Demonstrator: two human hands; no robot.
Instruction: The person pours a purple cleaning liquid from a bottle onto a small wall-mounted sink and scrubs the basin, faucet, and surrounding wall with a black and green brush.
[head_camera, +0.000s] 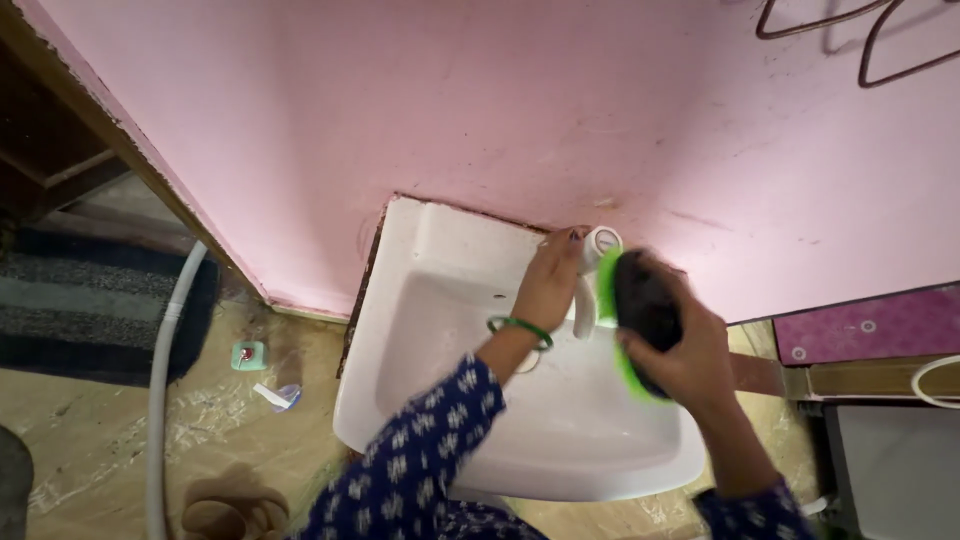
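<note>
A white wall-mounted wash basin (440, 400) hangs on a pink wall. My left hand (550, 280), a green bangle on its wrist, is closed around the white tap (600, 243) at the basin's back rim. My right hand (680, 355) holds a scrubber (640, 310) with a green back and a dark scouring face, just right of the tap and above the basin's right side. The scrubber looks blurred. Both sleeves are dark blue with a white print.
A white hose (160, 380) runs down the floor at the left beside a dark striped mat (80, 300). Small scraps (250, 355) lie on the wet floor. A wooden door frame (110, 130) is at upper left, a white appliance (895, 470) at lower right.
</note>
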